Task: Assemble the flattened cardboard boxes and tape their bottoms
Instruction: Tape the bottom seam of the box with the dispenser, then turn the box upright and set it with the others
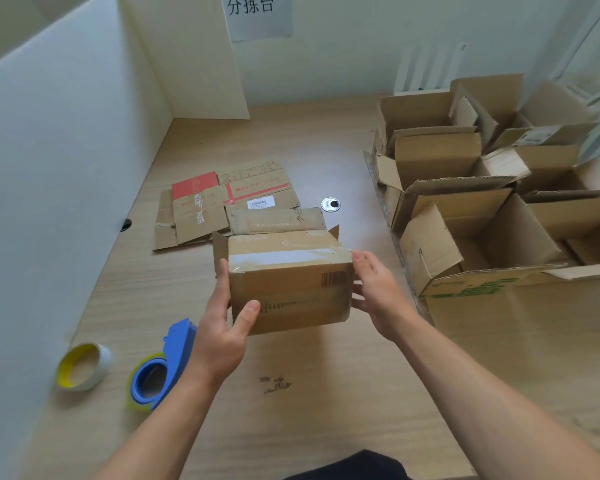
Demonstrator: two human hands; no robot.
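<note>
The left hand [222, 327] clasps the taped box [291, 292] between thumb and fingers while the right hand [378, 292] braces its other end with spread fingers; the tape [284, 255] ends probably warrant firm smoothing.

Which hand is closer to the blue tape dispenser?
Left. The left hand grips the box on its left side, just right of the dispenser; the right hand touches its right side, the box lying between it and the dispenser.

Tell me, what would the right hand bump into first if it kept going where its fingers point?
The taped box. The right hand seems to rest its fingers against the box's right end, so it would push that, though depth is unclear.
</note>
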